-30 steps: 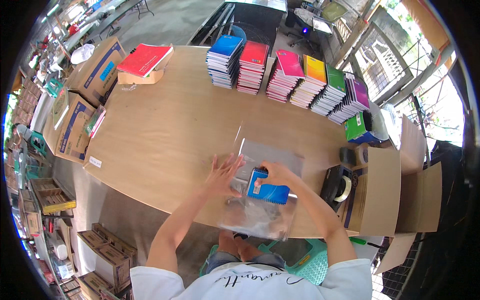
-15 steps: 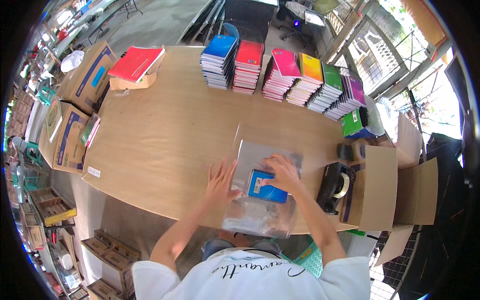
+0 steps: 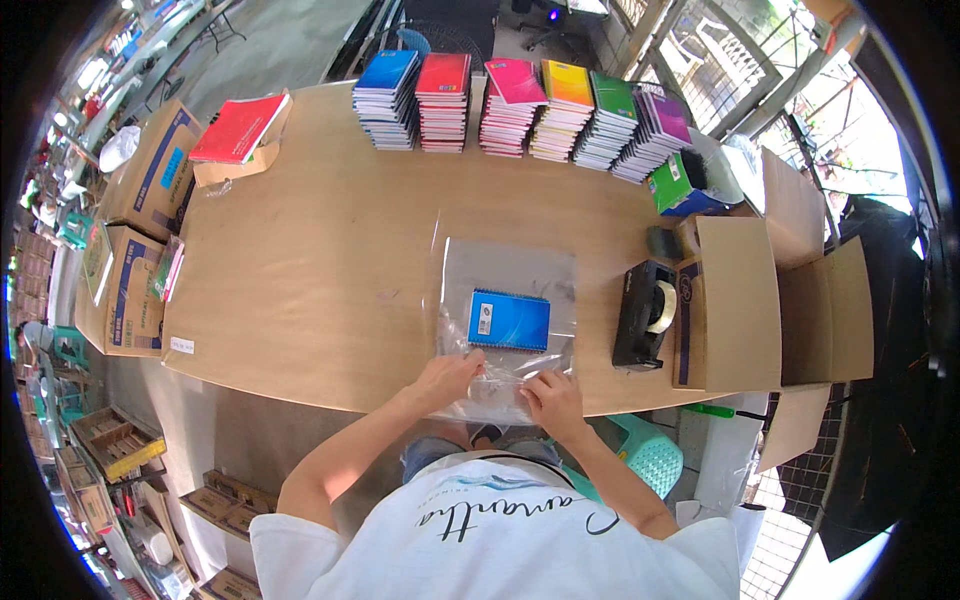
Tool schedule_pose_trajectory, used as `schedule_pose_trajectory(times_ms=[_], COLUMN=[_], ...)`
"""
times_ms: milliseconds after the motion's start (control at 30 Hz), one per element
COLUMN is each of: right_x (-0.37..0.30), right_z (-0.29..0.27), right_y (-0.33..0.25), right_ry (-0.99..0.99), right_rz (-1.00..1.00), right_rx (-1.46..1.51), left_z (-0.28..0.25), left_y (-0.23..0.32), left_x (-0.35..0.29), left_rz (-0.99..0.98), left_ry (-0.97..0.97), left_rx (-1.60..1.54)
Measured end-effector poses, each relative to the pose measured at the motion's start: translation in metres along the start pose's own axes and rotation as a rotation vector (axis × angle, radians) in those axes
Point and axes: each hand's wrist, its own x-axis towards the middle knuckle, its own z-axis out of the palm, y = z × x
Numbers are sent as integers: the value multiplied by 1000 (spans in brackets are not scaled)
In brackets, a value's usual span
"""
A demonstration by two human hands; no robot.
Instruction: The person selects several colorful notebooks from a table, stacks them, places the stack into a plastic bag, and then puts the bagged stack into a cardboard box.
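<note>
Small blue spiral notebooks lie stacked at the middle of a clear plastic bag, with coils along both long edges and a white label at the left end. Whether they lie in the bag or on top of it I cannot tell. My left hand is closed on the bag's near part, just below the notebooks' left corner. To its right, near the table's front edge, my right hand pinches the same crinkled plastic. Neither hand touches the notebooks.
Stacks of coloured notebooks line the table's far side. A black tape dispenser and an open cardboard box stand at the right. Closed cartons and a red notebook are at the left. A green stool sits below the front edge.
Both hands have drawn back toward me. My right hand has let go of the notebooks and now grips the plastic's near part; my left has closed on it too. The head view has shifted.
</note>
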Motion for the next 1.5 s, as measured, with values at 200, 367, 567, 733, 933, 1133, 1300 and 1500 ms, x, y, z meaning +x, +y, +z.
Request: schedule_pose_trajectory(times_ms=[200, 367, 567, 733, 933, 1133, 1300, 1500], right_x=[18, 57, 115, 142, 204, 200, 187, 192], right_z=[-32, -70, -50, -24, 14, 13, 48, 34], right_y=[1, 47, 125, 153, 93, 90, 108, 103], right_ry=[110, -188, -569, -433, -646, -707, 181, 259], right_rz=[-87, 316, 424, 250, 252, 202, 13, -147], right_rx=[-96, 380, 761, 467, 337, 276, 26, 43], left_z=[-34, -81, 22, 37, 37, 44, 46, 54], left_y=[36, 31, 73, 64, 67, 75, 77, 71], left_x=[-9, 13, 22, 31, 29, 11, 8, 10], left_rz=[169, 25, 276, 75, 22, -30, -46, -49], left_ry=[57, 740, 428, 361, 376, 330, 335, 387], left_rx=[191, 291, 191, 285, 263, 229, 197, 181])
